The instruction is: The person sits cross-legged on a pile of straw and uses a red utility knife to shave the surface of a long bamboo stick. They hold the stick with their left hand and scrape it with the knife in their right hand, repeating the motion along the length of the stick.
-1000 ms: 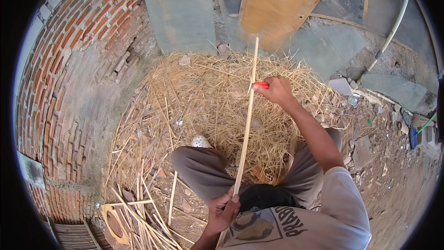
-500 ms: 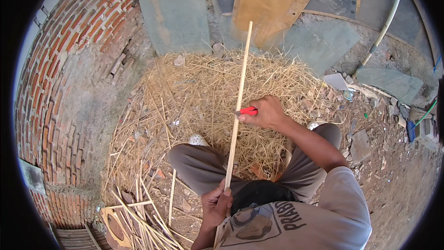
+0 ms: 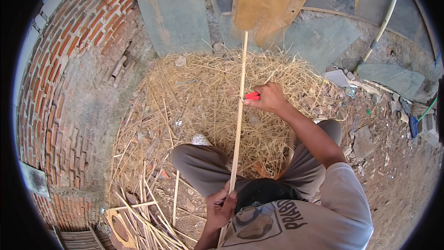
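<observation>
A long, pale strip of bamboo or wood (image 3: 238,134) runs away from my body, nearly upright in the view. My left hand (image 3: 222,205) is closed around its near end, close to my shirt. Partway up the strip, my right hand (image 3: 268,98) grips a small red-handled knife (image 3: 252,96). Its blade is against or right beside the strip's edge; the contact is too small to make out. The far end of the strip hangs over a heap of thin shavings (image 3: 203,83). My bent legs (image 3: 203,162) lie on either side of it.
Cut strips (image 3: 150,227) lie in a pile at lower left, by a wooden piece with an opening (image 3: 118,229). A brick wall (image 3: 69,111) rises on the left. Grey and tan boards (image 3: 173,14) lean at the back. Rubble and a blue broom (image 3: 413,127) are at right.
My right hand and the knife have moved farther up along the strip, away from my body. The strip's far end has come slightly nearer and to the left.
</observation>
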Motion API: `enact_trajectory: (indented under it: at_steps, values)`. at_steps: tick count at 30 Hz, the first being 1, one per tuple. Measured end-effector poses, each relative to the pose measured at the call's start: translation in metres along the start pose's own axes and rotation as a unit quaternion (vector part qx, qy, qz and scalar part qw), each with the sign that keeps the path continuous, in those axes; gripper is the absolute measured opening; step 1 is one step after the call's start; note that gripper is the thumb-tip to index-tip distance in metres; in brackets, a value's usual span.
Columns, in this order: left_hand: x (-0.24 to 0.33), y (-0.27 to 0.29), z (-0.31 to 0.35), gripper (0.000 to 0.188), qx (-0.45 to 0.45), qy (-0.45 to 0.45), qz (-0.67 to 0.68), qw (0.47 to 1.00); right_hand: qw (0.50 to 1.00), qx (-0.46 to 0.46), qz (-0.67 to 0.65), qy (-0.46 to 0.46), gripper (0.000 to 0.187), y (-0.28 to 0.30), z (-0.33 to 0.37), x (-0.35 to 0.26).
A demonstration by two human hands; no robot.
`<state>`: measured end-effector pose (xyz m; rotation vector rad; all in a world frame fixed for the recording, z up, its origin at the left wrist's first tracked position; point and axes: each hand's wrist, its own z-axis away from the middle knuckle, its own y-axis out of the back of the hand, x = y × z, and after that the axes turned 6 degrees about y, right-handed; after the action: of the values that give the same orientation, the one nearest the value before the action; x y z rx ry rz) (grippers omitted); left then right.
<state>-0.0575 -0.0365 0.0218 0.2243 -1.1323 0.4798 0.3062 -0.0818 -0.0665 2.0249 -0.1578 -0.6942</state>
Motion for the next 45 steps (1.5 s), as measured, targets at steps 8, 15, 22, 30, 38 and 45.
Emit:
enact_trajectory:
  at_steps: [8, 15, 22, 30, 38, 45]
  values:
    - [0.000, -0.001, -0.001, 0.036, -0.004, -0.003, 0.004, 1.000, 1.000, -0.007, 0.004, -0.016, 0.080, -0.003, -0.005, 0.007]
    - [-0.006, -0.004, 0.010, 0.037, -0.006, 0.005, -0.006, 1.000, 0.986, -0.062, 0.010, -0.154, 0.080, 0.005, -0.025, 0.029]
    - [-0.018, 0.009, 0.025, 0.037, -0.019, 0.017, 0.037, 0.999, 0.973, 0.096, -0.034, -0.208, 0.079, 0.031, -0.023, 0.081]
    - [-0.009, 0.004, 0.009, 0.041, -0.029, -0.022, 0.091, 0.995, 0.997, 0.046, -0.039, 0.039, 0.079, 0.032, 0.018, -0.024]
    - [0.001, -0.003, 0.010, 0.037, -0.016, -0.024, 0.011, 1.000, 0.999, 0.026, 0.015, 0.011, 0.077, 0.031, 0.011, -0.016]
    - [-0.008, -0.003, 0.013, 0.040, -0.049, -0.036, -0.005, 0.998, 0.994, 0.041, -0.022, -0.101, 0.077, 0.036, -0.005, 0.029]
